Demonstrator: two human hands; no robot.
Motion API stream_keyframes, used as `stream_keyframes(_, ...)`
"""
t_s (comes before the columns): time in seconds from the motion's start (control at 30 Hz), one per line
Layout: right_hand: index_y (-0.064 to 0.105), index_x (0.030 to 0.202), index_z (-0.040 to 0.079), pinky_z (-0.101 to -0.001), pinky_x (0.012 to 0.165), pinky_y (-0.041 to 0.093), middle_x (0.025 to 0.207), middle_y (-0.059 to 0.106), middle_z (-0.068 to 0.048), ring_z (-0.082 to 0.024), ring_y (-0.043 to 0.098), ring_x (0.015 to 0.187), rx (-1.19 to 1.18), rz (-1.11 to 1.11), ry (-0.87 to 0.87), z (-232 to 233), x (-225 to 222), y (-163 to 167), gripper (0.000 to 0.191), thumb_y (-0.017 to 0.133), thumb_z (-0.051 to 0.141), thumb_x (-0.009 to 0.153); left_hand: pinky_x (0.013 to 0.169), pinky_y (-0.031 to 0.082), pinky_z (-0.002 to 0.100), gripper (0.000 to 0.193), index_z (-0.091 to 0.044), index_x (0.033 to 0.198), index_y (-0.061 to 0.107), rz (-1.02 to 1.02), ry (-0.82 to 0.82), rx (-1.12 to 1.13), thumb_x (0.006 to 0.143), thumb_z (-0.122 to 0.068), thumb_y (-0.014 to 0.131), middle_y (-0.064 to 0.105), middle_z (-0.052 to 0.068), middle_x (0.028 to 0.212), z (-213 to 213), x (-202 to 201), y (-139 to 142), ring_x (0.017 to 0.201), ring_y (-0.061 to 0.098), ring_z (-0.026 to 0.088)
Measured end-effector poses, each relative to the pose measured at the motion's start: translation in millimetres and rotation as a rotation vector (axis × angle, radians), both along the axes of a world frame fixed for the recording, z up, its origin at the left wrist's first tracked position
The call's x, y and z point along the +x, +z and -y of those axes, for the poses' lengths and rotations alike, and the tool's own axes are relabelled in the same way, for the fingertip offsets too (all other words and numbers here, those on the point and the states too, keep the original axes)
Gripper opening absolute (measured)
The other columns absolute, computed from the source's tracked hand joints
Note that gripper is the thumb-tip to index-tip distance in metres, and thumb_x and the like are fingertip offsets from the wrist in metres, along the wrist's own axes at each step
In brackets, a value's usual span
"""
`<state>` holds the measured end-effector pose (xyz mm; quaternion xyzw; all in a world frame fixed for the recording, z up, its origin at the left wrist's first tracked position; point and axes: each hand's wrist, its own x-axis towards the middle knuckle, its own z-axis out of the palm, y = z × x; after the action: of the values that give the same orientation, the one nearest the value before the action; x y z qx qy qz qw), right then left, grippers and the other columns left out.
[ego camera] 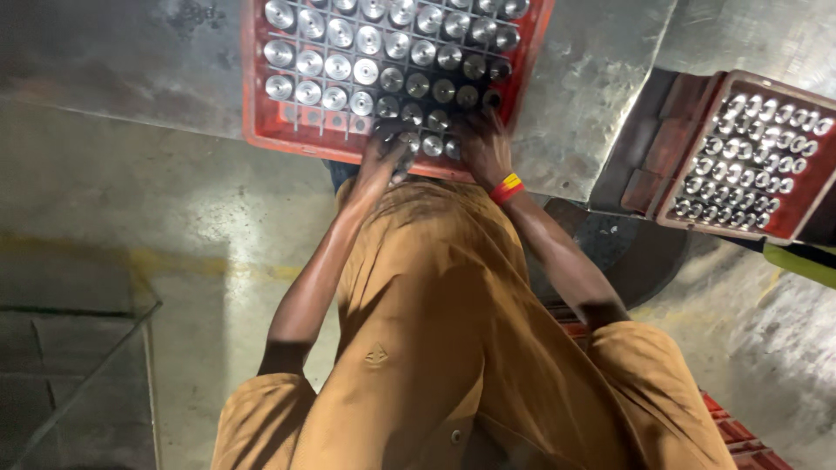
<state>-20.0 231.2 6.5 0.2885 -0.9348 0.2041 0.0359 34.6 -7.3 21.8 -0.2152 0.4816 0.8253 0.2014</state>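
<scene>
From my remote view, most of the lower frame is filled by the person's tan shirt (435, 331), which hides whatever lies beneath the arms. A grey metal table (131, 61) runs across the top, its far edge cut off. On it sits a red plastic crate (261, 130) divided by a grid, its upper part out of frame; each cell holds a round, shiny metal part (338, 66) standing on end, and the cells nearest the person look darker and blurred. A second red crate (784, 228) at the right, tilted and partly cut off, holds similar metal pieces. The left hand (387, 144) and right hand (483, 144) both rest at the near edge of the first crate, fingers curled down among the parts. I cannot tell whether either grips one. A red and yellow wristband (507, 187) circles the right wrist.
</scene>
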Motion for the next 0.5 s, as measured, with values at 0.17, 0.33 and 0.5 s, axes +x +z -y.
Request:
stream_keyframes(0.17, 0.073, 0.103, 0.006, -0.0452, 0.088, 0.051, 0.103, 0.069, -0.013, -0.035, 0.061, 0.105, 0.173, 0.099, -0.028, 13, 0, 13, 0.02, 0.068, 0.008, 0.084, 0.047, 0.032, 0.022, 0.022, -0.005, 0.122, 0.063, -0.018, 0.05, -0.034, 0.105, -0.02, 0.062, 0.053, -0.001, 0.076, 21, -7, 9, 0.059, 0.045, 0.004)
stream_keyframes(0.33, 0.071, 0.108, 0.002, -0.0474, 0.083, 0.051, 0.099, 0.07, -0.016, -0.037, 0.065, 0.093, -0.177, 0.106, 0.027, 22, -30, 92, 0.017, 0.068, 0.011, 0.094, 0.072, 0.048, 0.035, 0.025, -0.003, 0.123, 0.062, -0.312, 0.337, -0.7, 0.107, -0.022, 0.062, 0.065, 0.009, 0.101, 61, -6, 12, 0.085, 0.059, 0.019)
stream_keyframes(0.5, 0.061, 0.09, -0.003, -0.0353, 0.072, 0.046, 0.08, 0.056, -0.014, -0.026, 0.057, 0.075, -0.523, -0.014, -0.322, 89, -153, 129, 0.021, 0.071, 0.004, 0.107, 0.101, 0.044, 0.055, 0.047, 0.003, 0.13, 0.054, -0.159, 0.257, -1.488, 0.107, -0.037, 0.06, 0.059, 0.027, 0.125, 133, -24, -1, 0.116, 0.056, 0.045)
